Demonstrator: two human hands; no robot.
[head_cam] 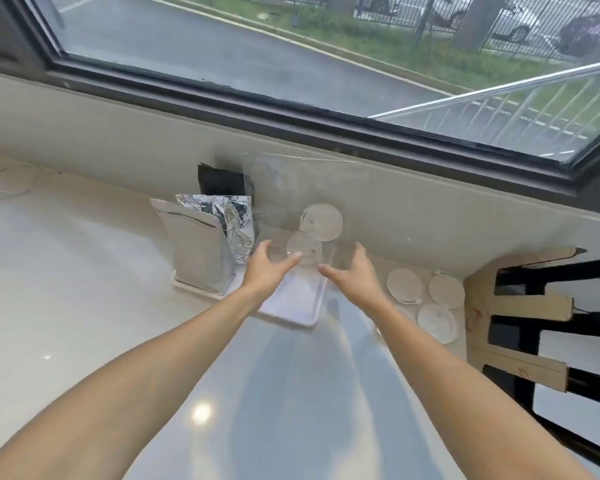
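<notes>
Seemingly midway, we reach our left hand and right hand, both open and gripping nothing, toward the clear plastic bag at frame centre, two round white lids still inside, three loose lids already on the counter.

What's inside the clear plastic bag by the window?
Two round whitish lids show through the clear plastic bag. The left hand and right hand cover its bottom, hiding any others.
</notes>
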